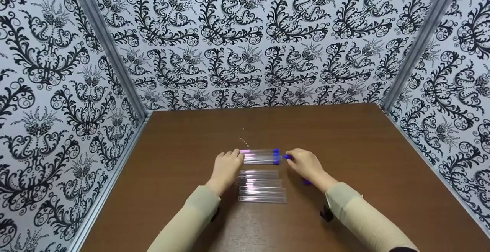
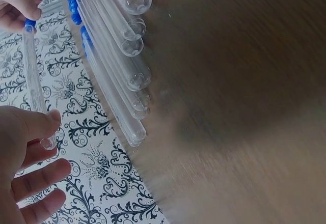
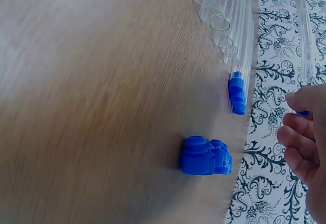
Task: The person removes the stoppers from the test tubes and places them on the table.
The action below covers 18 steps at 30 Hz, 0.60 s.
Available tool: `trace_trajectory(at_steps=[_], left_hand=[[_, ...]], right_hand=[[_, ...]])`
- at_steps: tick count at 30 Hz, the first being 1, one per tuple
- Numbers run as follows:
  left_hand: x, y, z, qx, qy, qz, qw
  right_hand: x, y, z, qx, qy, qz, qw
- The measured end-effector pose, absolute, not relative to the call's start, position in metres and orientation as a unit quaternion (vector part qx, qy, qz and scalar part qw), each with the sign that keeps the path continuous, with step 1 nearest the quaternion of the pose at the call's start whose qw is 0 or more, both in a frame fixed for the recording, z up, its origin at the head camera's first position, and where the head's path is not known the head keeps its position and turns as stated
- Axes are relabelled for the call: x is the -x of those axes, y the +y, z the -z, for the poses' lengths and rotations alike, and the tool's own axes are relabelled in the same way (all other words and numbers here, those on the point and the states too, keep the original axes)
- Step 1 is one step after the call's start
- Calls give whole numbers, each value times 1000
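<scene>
Two hands (image 1: 227, 166) (image 1: 307, 164) pinching one blue-capped tube (image 2: 33, 76), at least four uncapped tubes (image 1: 263, 190)

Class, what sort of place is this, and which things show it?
Probably an enclosed work booth, perhaps for tabletop trials: patterned wall panels stand on three sides, grey corner posts join them, and a brown tabletop holds clear tubes.

On the table (image 1: 344, 129), capped tubes (image 1: 260, 157) lie behind the uncapped tubes (image 1: 266, 190), with loose caps (image 3: 198, 159) to the right.
</scene>
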State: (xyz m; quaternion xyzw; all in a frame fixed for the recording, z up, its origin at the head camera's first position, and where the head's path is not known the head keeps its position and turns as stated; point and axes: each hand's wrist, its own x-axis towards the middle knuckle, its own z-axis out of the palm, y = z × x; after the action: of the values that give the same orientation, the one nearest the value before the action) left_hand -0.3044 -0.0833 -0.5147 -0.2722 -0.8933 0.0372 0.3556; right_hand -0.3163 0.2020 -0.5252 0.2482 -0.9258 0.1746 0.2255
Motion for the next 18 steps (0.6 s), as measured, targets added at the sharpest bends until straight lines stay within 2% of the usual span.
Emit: trace_trajectory(at_steps=[10,18], left_hand=[[303,-84,515,269,-902,-33,335],[303,-86,514,271,-900,-24,342]], right_hand=[[316,203,527,-242,-925,-201,214],[316,203,525,-231,-923,-223,211]])
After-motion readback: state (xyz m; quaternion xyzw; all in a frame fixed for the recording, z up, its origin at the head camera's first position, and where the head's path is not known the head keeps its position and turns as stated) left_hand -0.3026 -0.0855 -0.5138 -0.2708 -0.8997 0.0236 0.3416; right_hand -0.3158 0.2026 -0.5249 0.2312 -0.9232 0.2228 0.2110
